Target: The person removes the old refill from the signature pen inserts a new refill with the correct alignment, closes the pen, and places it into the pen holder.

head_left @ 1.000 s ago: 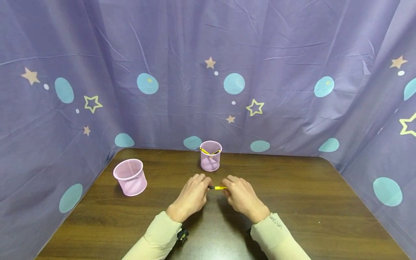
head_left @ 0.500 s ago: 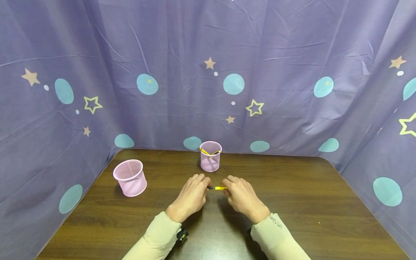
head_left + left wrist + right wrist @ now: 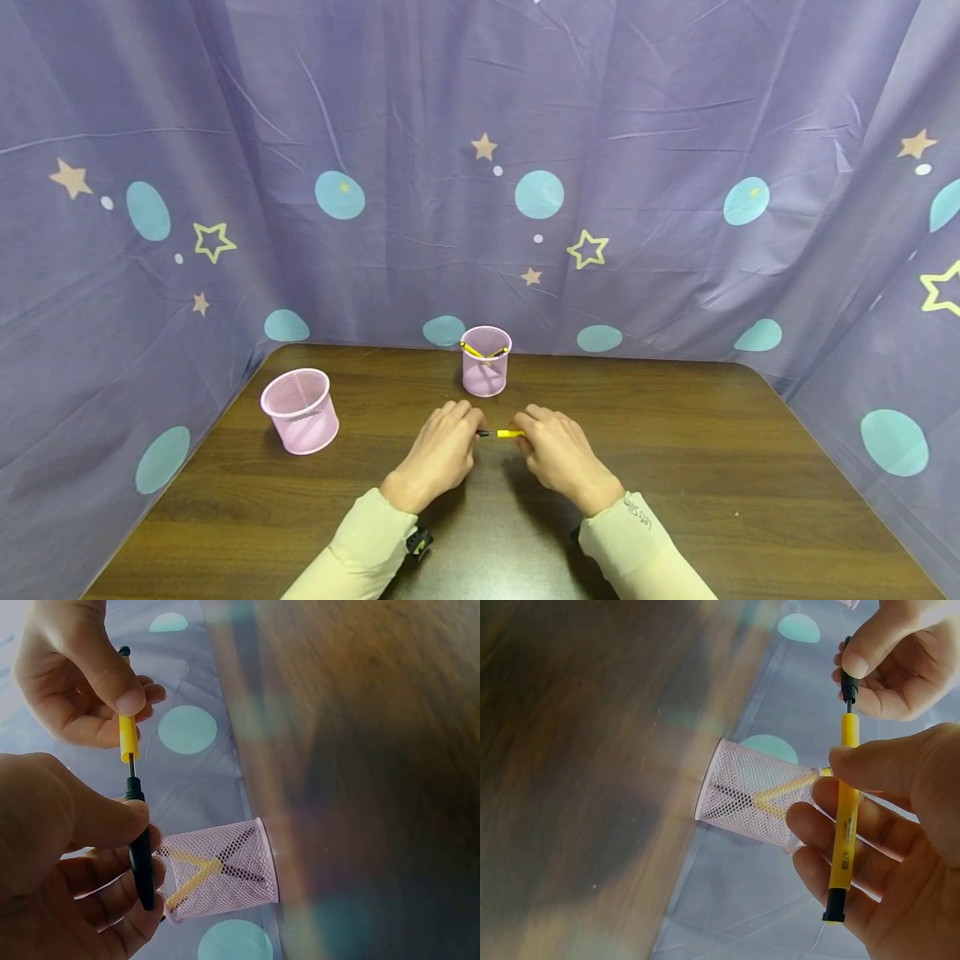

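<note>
The left hand (image 3: 437, 456) pinches a black tapered pen part (image 3: 139, 855) between thumb and fingers. The right hand (image 3: 564, 457) grips the yellow barrel (image 3: 846, 825), which has a black end. A thin dark rod joins the two parts across a short gap, seen in both wrist views. Both hands are held close together above the table, in front of a pink mesh cup (image 3: 484, 379) with yellow and black pens in it.
A wider pink mesh holder (image 3: 307, 429) stands on the left of the brown wooden table (image 3: 675, 433). A purple curtain (image 3: 450, 100) with stars and dots hangs behind and at both sides.
The left hand has shifted very slightly left, with the black part in its fingers, and the gap to the yellow barrel looks a little wider. The right hand has barely moved.
</note>
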Tool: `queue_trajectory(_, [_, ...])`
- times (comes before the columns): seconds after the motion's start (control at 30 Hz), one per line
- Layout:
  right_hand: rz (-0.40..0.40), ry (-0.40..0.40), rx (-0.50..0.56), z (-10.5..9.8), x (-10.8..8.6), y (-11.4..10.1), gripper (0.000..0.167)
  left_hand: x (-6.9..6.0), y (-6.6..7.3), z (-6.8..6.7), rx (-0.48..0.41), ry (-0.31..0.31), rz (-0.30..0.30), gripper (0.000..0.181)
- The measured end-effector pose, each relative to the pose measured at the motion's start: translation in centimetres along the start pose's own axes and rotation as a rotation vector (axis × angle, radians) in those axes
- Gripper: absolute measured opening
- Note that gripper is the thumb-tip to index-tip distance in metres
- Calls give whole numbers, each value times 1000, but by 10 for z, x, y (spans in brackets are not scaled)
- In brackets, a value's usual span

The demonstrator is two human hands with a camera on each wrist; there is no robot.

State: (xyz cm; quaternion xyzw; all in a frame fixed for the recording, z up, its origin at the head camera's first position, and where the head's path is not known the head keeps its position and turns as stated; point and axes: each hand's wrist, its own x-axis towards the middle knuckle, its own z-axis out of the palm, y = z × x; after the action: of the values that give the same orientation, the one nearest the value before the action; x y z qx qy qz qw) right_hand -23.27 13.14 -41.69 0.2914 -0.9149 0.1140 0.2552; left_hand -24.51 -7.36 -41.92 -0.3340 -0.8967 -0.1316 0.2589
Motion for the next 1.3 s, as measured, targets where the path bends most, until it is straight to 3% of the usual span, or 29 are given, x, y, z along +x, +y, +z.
queue_trajectory(1.3, [17,-6,5,-2,-1,6,16,0,-5,-4,2,-6,-14,22])
